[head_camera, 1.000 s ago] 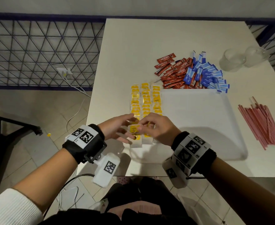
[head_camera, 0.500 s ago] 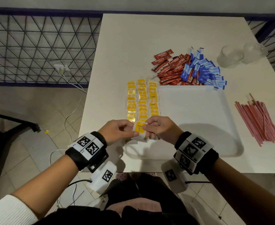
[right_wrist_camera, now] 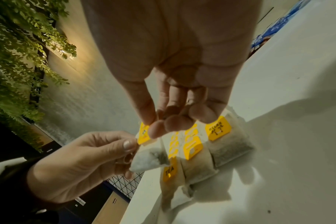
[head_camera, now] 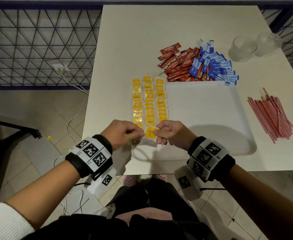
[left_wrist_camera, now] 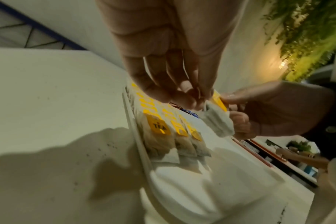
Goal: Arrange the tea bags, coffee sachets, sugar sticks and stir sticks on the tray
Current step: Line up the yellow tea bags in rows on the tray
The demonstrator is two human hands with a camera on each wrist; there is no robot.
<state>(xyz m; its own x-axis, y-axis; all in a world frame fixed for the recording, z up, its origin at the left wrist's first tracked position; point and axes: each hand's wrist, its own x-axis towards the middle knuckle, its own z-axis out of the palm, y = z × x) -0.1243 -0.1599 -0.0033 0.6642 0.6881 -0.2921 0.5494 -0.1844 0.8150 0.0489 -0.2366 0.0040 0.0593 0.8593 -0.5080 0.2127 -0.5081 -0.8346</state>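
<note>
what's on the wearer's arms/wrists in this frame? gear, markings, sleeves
Both hands are bare, no gloves. The left wrist carries a black band with white panels printed with square black fiducial markers, and a white camera pod with its own marker hangs below. The right wrist has the same band, with a pod. A white ribbed cuff shows on the left forearm.

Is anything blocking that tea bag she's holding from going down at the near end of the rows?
Nothing visible. Both the left hand and right hand pinch the tea bag just above the tray, at the near end of the tea bag rows.
</note>
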